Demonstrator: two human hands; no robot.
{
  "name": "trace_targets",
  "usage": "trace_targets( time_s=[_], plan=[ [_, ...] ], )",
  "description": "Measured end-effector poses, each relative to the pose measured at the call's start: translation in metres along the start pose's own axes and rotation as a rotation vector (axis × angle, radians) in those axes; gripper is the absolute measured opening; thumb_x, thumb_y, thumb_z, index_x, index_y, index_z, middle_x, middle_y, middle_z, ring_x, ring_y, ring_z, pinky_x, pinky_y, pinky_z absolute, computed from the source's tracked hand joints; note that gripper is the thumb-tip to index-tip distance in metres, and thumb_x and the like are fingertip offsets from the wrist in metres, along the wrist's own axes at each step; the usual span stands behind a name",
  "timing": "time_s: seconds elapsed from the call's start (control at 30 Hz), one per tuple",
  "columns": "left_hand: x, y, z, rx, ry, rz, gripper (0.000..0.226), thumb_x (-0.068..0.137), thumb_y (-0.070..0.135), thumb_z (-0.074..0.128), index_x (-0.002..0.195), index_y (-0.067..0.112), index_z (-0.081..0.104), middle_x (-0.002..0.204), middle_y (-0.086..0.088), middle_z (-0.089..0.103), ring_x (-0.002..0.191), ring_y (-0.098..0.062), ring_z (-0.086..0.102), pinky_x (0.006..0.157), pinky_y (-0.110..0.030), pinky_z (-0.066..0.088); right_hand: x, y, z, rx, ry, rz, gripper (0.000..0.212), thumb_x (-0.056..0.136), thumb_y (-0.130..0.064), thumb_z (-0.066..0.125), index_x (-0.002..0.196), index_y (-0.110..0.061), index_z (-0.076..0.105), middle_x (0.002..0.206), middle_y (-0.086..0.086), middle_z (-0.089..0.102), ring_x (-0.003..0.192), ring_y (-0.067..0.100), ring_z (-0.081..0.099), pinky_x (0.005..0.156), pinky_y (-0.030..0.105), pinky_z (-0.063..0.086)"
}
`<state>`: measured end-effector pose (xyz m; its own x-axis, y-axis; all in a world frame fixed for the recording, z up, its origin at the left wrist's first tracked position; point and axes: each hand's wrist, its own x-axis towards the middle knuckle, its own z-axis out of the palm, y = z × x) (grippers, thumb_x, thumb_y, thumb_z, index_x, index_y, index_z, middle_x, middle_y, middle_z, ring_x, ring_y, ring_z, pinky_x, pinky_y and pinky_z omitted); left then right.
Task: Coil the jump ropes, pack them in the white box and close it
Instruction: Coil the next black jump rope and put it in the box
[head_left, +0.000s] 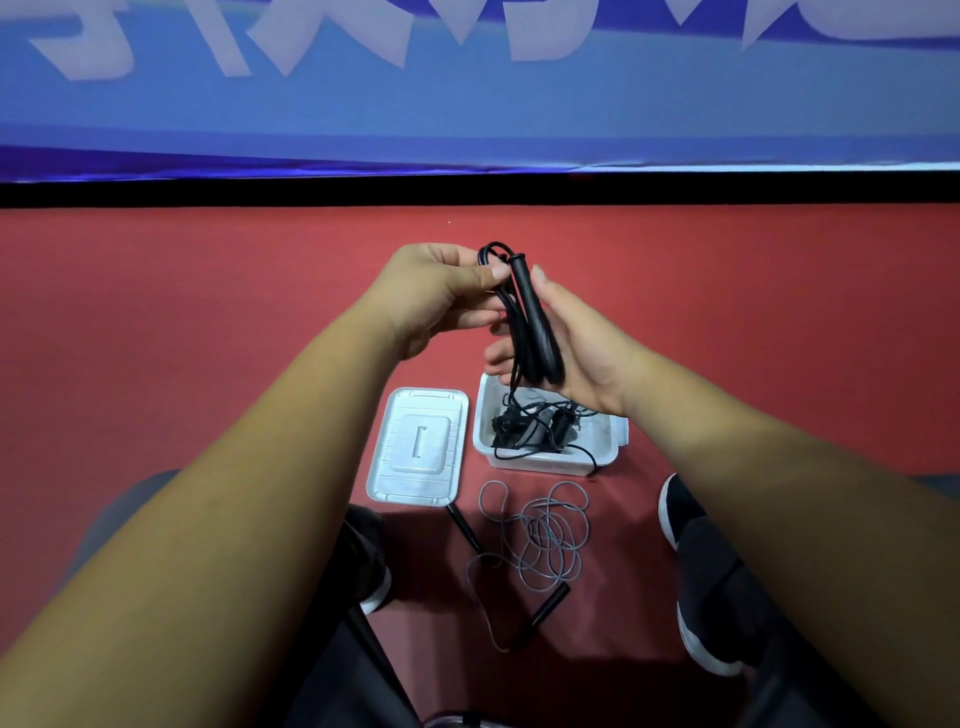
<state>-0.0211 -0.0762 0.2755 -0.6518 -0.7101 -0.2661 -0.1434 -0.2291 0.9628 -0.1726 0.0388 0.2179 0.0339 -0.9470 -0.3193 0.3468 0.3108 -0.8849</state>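
Mid-frame, our left hand (441, 296) pinches loops of the black jump rope (532, 322); our right hand (587, 348) cups its handles, fingers half hidden. Below, the white box (545, 464) holds an indistinct dark tangle (530, 426).

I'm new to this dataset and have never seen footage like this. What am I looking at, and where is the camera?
No machine here: a person's two bare hands, filmed by one wide-angle camera worn on the head, looking down. The left hand pinches the cord of a black jump rope, while the right hand holds its handles and loops. Below, on the red floor, stands an open white box with another black rope inside; its lid lies beside it. A grey rope lies loose and uncoiled between the person's shoes.
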Motion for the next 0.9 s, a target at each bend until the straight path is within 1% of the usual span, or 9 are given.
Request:
trace_targets(
  time_s=[0.07,0.13,0.2,0.27,0.4,0.57,0.7,0.8,0.9],
  plan=[
    [0.0,0.001,0.0,0.039,0.018,0.001,0.01,0.089,0.016,0.081,0.095,0.009,0.076,0.089,-0.013,0.077,0.076,-0.017,0.074,0.064,-0.024,0.061,-0.003,0.001,0.004,-0.008,-0.004,0.051,0.076,0.091,-0.067,0.06,0.133,-0.003,0.061,0.104,0.019,0.073,0.095,0.034,0.073,0.096,0.049,0.059],
    [0.0,0.001,-0.003,0.117,0.064,0.0,0.014,0.087,0.024,0.084,0.094,0.016,0.076,0.089,-0.006,0.078,0.069,-0.011,0.07,0.055,-0.021,0.048,-0.005,0.003,0.007,-0.021,0.016,0.05,0.056,0.093,-0.046,0.076,0.128,-0.005,0.062,0.108,0.02,0.076,0.094,0.034,0.074,0.092,0.046,0.06],
    [0.002,0.0,-0.007,0.18,0.103,-0.012,0.022,0.083,0.033,0.087,0.095,0.018,0.077,0.093,-0.003,0.079,0.062,-0.009,0.058,0.054,-0.023,0.039,-0.007,0.004,0.01,-0.022,0.041,0.039,0.034,0.095,-0.026,0.078,0.12,-0.007,0.064,0.105,0.02,0.076,0.088,0.031,0.073,0.089,0.045,0.06],
    [0.003,-0.001,-0.011,0.193,0.091,-0.04,0.031,0.082,0.04,0.087,0.1,0.016,0.078,0.098,-0.004,0.079,0.061,-0.01,0.047,0.054,-0.024,0.035,-0.006,0.005,0.011,-0.043,0.057,0.047,0.021,0.096,-0.019,0.077,0.113,-0.01,0.068,0.096,0.016,0.075,0.082,0.029,0.071,0.084,0.044,0.059],
    [0.002,-0.002,-0.012,0.161,0.066,-0.079,0.031,0.087,0.046,0.082,0.1,0.018,0.08,0.102,-0.003,0.079,0.059,-0.011,0.038,0.052,-0.023,0.029,-0.006,0.004,0.013,-0.101,0.098,0.084,0.016,0.098,-0.013,0.074,0.112,-0.007,0.07,0.089,0.013,0.075,0.078,0.025,0.072,0.07,0.037,0.06],
    [0.002,0.0,-0.011,0.075,0.036,-0.109,0.026,0.089,0.045,0.08,0.09,0.019,0.079,0.096,0.0,0.077,0.056,-0.011,0.022,0.048,-0.022,0.02,-0.01,-0.002,0.015,-0.092,0.067,0.104,0.02,0.102,-0.005,0.061,0.118,0.0,0.07,0.092,0.016,0.076,0.087,0.027,0.076,0.075,0.037,0.063],
    [0.0,0.005,-0.011,0.154,0.062,-0.105,0.038,0.088,0.052,0.078,0.102,0.017,0.079,0.103,-0.002,0.08,0.054,-0.01,0.029,0.048,-0.021,0.03,-0.012,-0.006,0.017,-0.033,0.054,0.125,0.026,0.103,-0.003,0.057,0.127,-0.002,0.068,0.087,0.014,0.071,0.085,0.028,0.074,0.076,0.042,0.063],
    [0.004,0.001,-0.011,0.209,0.166,-0.087,0.056,0.096,0.066,0.06,0.113,0.014,0.074,0.102,0.001,0.081,0.055,-0.009,0.046,0.053,-0.022,0.045,-0.013,-0.011,0.017,0.009,0.079,0.113,0.027,0.103,-0.003,0.058,0.13,-0.004,0.067,0.08,0.01,0.066,0.074,0.024,0.069,0.078,0.047,0.064],
    [0.014,-0.017,-0.012,0.123,0.229,-0.142,0.044,0.109,0.044,0.048,0.124,0.006,0.065,0.1,-0.004,0.076,0.065,-0.016,0.062,0.056,-0.027,0.055,-0.013,-0.022,0.018,0.084,0.11,0.076,0.028,0.104,-0.007,0.06,0.131,-0.005,0.066,0.073,0.004,0.057,0.061,0.015,0.056,0.071,0.044,0.063]
  ],
)
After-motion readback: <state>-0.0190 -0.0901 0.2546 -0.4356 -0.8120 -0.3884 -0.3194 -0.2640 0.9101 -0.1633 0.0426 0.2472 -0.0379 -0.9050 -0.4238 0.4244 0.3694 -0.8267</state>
